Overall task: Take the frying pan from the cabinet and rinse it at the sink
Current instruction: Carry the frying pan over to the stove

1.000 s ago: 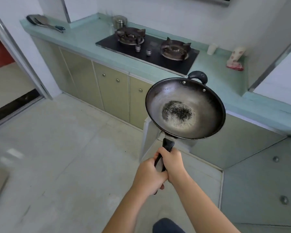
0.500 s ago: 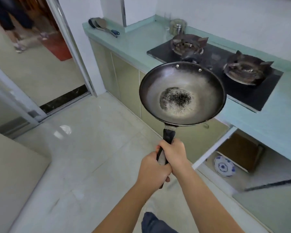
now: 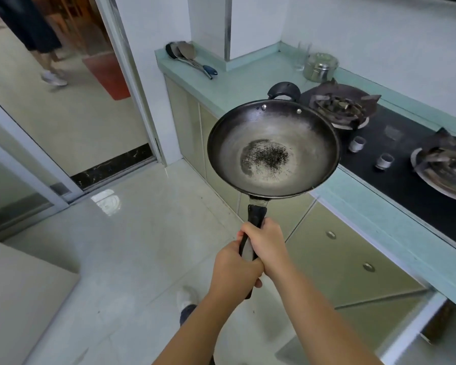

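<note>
Head view: pan (image 3: 273,148) hovering level over counter (image 3: 237,83) edge, near stove (image 3: 395,169); left hand (image 3: 234,267) and right hand (image 3: 267,246) both clenching handle (image 3: 257,214), left nearer body; cabinet (image 3: 416,325) sliding off lower right, doorway (image 3: 71,106) swinging in; pan leaving cabinet; sink not showing, rinse pending.

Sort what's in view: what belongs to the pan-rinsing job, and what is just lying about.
Job in hand:
- frying pan
- left hand and right hand, both holding it

Just lying about:
- cooking utensils on the counter
- steel lidded pot
- gas hob
</note>
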